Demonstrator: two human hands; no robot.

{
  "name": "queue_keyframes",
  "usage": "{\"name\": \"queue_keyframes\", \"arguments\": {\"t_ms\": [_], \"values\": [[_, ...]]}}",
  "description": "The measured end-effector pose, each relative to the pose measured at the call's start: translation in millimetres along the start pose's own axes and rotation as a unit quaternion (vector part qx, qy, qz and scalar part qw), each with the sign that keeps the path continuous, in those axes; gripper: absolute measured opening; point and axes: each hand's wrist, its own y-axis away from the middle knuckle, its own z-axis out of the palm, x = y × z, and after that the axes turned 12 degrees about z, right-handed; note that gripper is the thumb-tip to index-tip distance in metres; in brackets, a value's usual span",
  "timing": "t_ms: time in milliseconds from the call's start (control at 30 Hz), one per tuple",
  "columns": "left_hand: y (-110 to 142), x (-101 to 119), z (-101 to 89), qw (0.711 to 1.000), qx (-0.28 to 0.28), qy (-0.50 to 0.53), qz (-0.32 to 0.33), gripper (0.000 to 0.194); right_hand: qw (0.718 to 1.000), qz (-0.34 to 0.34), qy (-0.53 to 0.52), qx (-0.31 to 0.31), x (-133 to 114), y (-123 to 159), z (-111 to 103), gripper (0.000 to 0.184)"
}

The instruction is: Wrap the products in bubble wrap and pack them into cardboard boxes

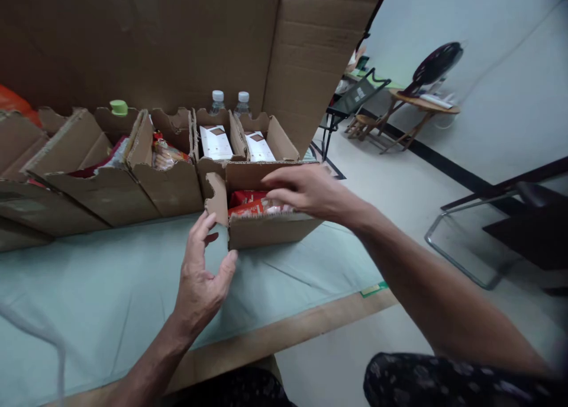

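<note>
A small open cardboard box [270, 229] lies on the cloth in front of me, with red packets [246, 204] inside it. My left hand [204, 265] is beside the box's left end, thumb and fingers apart, holding nothing. Over the box's opening reaches my right hand [306, 188], slightly blurred. Its thumb and forefinger are spread with a gap between them, just above the packets; the other fingers are partly hidden. Whether they touch the packets I cannot tell.
Behind stands a row of cardboard bins [173, 185] with snack bags [166, 152], white boxes [216, 142] and clear bottles [242, 104]. A tall cardboard panel [177, 40] rises at the back. Pale green cloth [146, 283] covers the table; a folding chair [355, 99] stands farther right.
</note>
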Motion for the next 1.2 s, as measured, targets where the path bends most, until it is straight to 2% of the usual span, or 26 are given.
{"name": "queue_keyframes", "arguments": {"t_ms": [33,100,133,167,200,267,367,467,533,633,733,833,900,967,1033,1133,1200], "values": [[3.1,-3.1,-2.9,1.000,0.010,0.016,-0.017,0.073,0.993,0.032,-0.043,0.102,10.7,20.9,-6.7,0.021],[8.6,-7.3,-8.3,0.998,0.029,0.042,-0.044,0.080,0.948,0.113,-0.106,0.277,36.1,66.5,-8.8,0.017],[10.6,-8.3,-10.1,0.997,0.038,0.051,-0.050,0.083,0.921,0.156,-0.132,0.332,49.1,87.9,-3.0,0.015],[11.7,-8.8,-10.8,0.996,0.043,0.058,-0.054,0.086,0.899,0.195,-0.168,0.354,61.1,106.1,6.9,0.017],[11.6,-9.1,-10.2,0.995,0.040,0.063,-0.058,0.088,0.888,0.222,-0.197,0.351,71.1,119.7,20.1,0.020],[6.9,-10.1,-4.2,0.994,0.019,0.071,-0.080,0.090,0.894,0.257,-0.233,0.283,83.9,130.4,50.6,0.032],[-10.3,-13.4,15.7,0.987,-0.022,0.099,-0.121,0.086,0.906,0.261,-0.275,0.187,87.6,112.0,86.8,0.053],[-23.7,-15.1,33.9,0.982,-0.047,0.140,-0.116,0.074,0.894,0.269,-0.313,0.174,81.3,90.4,101.0,0.053],[-16.4,-13.3,33.7,0.982,-0.044,0.149,-0.106,0.068,0.888,0.271,-0.324,0.181,73.3,94.3,105.6,0.049],[27.7,-7.0,7.4,0.985,-0.025,0.108,-0.135,0.061,0.895,0.260,-0.308,0.189,51.5,125.0,118.8,0.035],[81.7,1.7,-42.0,0.978,0.007,0.017,-0.205,0.048,0.911,0.237,-0.294,0.166,12.3,146.6,139.5,0.025],[101.7,8.1,-87.5,0.968,0.087,-0.029,-0.235,0.051,0.918,0.183,-0.326,0.134,-29.7,128.8,156.5,0.027],[96.2,9.7,-100.2,0.965,0.125,-0.051,-0.225,0.058,0.913,0.148,-0.360,0.119,-43.8,106.8,160.5,0.034],[87.6,11.7,-95.1,0.966,0.127,-0.062,-0.215,0.059,0.907,0.145,-0.382,0.103,-40.5,93.9,157.6,0.036],[83.3,17.2,-76.4,0.973,0.098,-0.058,-0.203,0.057,0.904,0.175,-0.377,0.102,-21.9,98.3,148.7,0.035],[87.3,33.2,-43.4,0.985,0.033,-0.030,-0.166,0.054,0.903,0.220,-0.344,0.136,10.1,130.5,130.4,0.036],[91.4,42.5,-33.5,0.989,0.008,-0.016,-0.149,0.052,0.899,0.226,-0.335,0.169,16.1,152.4,121.5,0.035]]}}
